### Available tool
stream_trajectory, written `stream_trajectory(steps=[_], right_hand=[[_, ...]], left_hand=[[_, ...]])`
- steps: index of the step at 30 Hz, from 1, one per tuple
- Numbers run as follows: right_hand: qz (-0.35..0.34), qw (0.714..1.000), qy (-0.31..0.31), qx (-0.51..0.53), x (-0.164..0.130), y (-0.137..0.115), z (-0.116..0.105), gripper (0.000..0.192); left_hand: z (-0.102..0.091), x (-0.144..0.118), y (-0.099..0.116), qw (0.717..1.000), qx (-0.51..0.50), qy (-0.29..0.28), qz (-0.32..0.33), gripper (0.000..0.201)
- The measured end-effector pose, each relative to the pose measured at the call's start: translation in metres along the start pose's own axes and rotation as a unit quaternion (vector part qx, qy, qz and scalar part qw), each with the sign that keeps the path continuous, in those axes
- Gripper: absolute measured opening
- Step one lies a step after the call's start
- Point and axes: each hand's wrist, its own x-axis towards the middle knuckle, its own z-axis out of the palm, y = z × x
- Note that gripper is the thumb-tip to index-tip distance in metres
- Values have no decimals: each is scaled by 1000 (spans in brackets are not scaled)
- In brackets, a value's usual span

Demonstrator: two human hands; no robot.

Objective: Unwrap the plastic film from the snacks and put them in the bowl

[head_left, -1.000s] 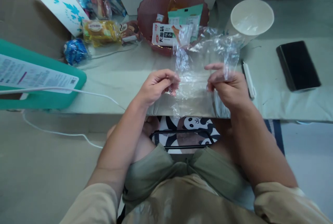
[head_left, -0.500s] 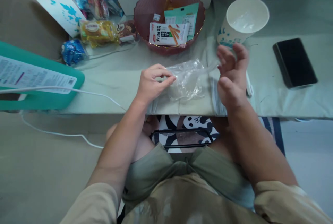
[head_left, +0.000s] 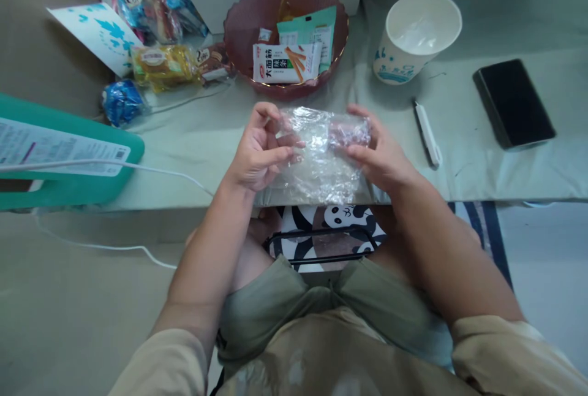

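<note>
A crinkled clear plastic bag (head_left: 315,166) is spread between my two hands at the table's front edge. My left hand (head_left: 257,151) holds its left side, thumb in front and some fingers showing through the film. On the opposite side, my right hand (head_left: 383,154) grips the bag between thumb and fingers. Part of the right fingers shows through the plastic; whether they are inside or behind it I cannot tell. Between the hands the film is wrinkled and shiny.
Behind the bag stands a pink bowl (head_left: 229,46) with snack packets (head_left: 287,64). A paper cup (head_left: 399,65), a white pen (head_left: 427,133) and a black box-like device (head_left: 514,105) lie rightward. Leftward are wrapped snacks (head_left: 165,65), a green container (head_left: 82,190) and a white cable (head_left: 174,169).
My right hand has come down and left from beside the cup and now grips the bag. The bag is spread wider, my left hand has turned more open, and the pen is uncovered.
</note>
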Motion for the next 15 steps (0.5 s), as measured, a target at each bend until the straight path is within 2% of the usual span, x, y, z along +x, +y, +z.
stream_trajectory(steps=[3,5,8,9,10,12,15], right_hand=[[75,986,-122,89,-6,-16,7,46],[93,980,-134,114,-9,-24,9,38],[133,978,-93,131,-11,-27,10,35],[149,977,-78,130,-11,-27,9,35],[162,977,-63,125,-10,-26,9,35],[168,979,-35,112,-9,-24,7,35],[133,985,16,110,-8,-23,5,35]], left_hand=[[-1,2,1,1000,9,15,-10,67],[-2,4,1,999,-19,-9,-45,64],[1,6,0,982,-80,-101,-138,67],[3,6,-1,976,-83,-119,-163,62],[6,6,-1,973,-77,-123,-180,53],[11,5,-1,975,-65,-98,-187,36],[15,4,0,981,-80,-60,-166,34]])
